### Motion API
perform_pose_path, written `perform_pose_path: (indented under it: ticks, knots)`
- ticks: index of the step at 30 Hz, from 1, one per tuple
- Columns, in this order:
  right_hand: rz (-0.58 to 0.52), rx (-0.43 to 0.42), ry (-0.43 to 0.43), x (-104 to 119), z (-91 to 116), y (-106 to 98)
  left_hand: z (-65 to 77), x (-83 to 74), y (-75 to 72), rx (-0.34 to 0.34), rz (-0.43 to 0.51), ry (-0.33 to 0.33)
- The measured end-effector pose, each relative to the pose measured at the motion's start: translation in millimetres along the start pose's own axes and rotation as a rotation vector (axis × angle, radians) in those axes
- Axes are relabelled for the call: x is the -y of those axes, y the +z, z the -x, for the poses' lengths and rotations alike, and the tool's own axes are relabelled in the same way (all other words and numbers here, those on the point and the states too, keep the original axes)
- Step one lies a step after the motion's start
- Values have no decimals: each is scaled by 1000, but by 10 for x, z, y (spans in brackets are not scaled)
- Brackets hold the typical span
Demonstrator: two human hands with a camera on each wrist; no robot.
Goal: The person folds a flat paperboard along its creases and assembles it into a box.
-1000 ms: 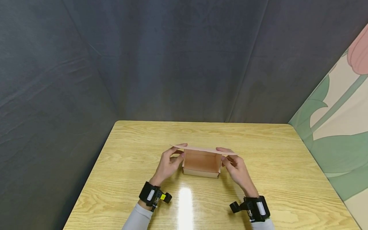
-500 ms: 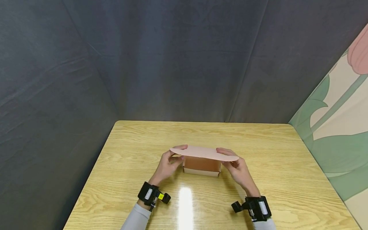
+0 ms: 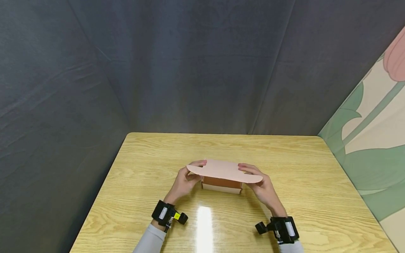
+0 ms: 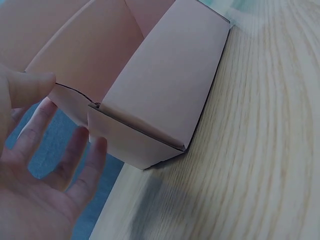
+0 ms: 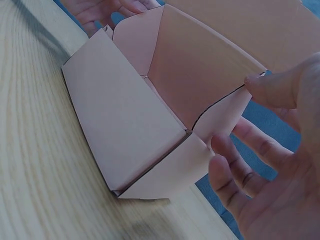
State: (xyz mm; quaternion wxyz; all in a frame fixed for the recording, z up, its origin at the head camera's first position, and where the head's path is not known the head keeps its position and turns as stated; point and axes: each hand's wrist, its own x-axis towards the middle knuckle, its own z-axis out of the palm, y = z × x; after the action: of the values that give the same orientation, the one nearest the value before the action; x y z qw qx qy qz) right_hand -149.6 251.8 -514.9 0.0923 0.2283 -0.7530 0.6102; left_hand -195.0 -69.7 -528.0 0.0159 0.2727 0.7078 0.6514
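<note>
Swinging lower over the past half second, the pale lid (image 3: 221,171) slopes further down toward the near side, above the box (image 3: 221,189) sitting on the wooden table (image 3: 152,151). From the head view, left hand (image 3: 186,181) and right hand (image 3: 263,185) rest fingertips on its top, one at each end. Left wrist: thumb (image 4: 32,89) touching the box's corner, other fingers loosely spread. Right wrist: thumb likewise, fingers relaxed, slightly bent.

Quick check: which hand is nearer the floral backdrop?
Right. The right hand is at the right end of the box, on the floral backdrop's side; the left hand is at the box's left end, farther from it.
</note>
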Motion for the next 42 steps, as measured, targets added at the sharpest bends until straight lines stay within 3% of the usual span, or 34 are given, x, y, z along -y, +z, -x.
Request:
perform_pose_path:
  ticks: [20,26,34,37,42]
  knots:
    - [63,-16,66,-60,75,-9,-20,118,8,56,43,109]
    - [51,-41,53,-52,78,25,8,67,8,38,5,62]
    - [29,-69,100,3,60,33,-16,-58,-8,26,-70,31]
    - [40,-60,98,6,62,29,-43,-123,-24,39,-75,-27]
    - [61,2,126,14,78,31,-69,-217,-62,17,-60,-189]
